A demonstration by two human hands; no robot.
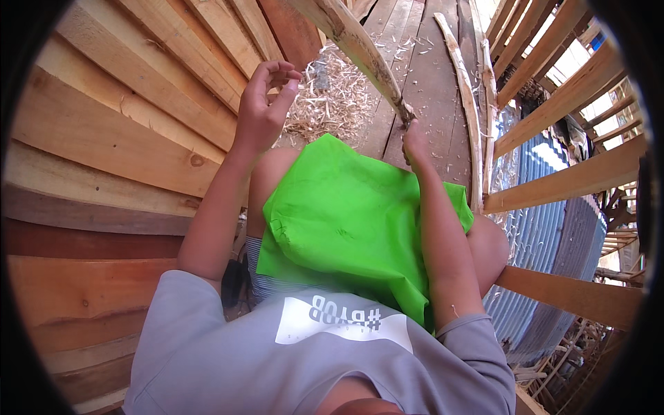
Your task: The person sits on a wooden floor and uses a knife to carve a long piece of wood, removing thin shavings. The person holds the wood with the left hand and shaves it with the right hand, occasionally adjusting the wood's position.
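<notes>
A long, partly peeled wooden pole [353, 41] slants from the top edge down toward my right knee. At its dark, rough lower end, my right hand [416, 146] is closed around the wood; part of that grip is hidden from above. My left hand [271, 97] is raised over my left knee, with loosely bent fingers, the thumb apart from them and nothing visible in it. Across my lap lies a bright green cloth [346, 214], wrinkled and marked with a few dark smudges.
Pale wood shavings [332, 104] are heaped on the plank floor [432, 83] ahead. Stacked boards [111, 138] line my left side. Two thin peeled poles, including one crooked pole [460, 76], lie to the right, beside a slatted railing [567, 176] and corrugated metal sheets [546, 235].
</notes>
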